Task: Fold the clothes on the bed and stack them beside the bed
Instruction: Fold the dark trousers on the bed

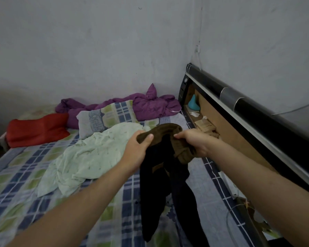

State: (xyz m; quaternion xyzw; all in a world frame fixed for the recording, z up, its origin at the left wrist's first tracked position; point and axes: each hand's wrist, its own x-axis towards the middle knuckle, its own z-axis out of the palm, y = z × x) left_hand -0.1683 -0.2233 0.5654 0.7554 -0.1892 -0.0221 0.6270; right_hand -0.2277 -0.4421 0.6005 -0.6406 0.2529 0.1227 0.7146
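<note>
A dark garment (161,189) with a brown ribbed edge hangs over the bed (21,184), held up at its top by both hands. My left hand (137,150) grips the brown edge on the left, thumb over the cloth. On the right, my right hand (194,141) grips the bunched brown edge. Its black body and sleeves dangle down to the checked sheet. A crumpled pale green garment (89,157) lies on the bed just left of the hands. Farther back lie a red garment (37,130) and a rumpled purple jacket (146,106).
A checked pillow (105,116) rests against the purple jacket. The black headboard (239,104) with a wooden shelf runs along the right, holding a teal object (194,103) and small boxes. Grey walls close the back and right. Cables hang at the bed's right edge.
</note>
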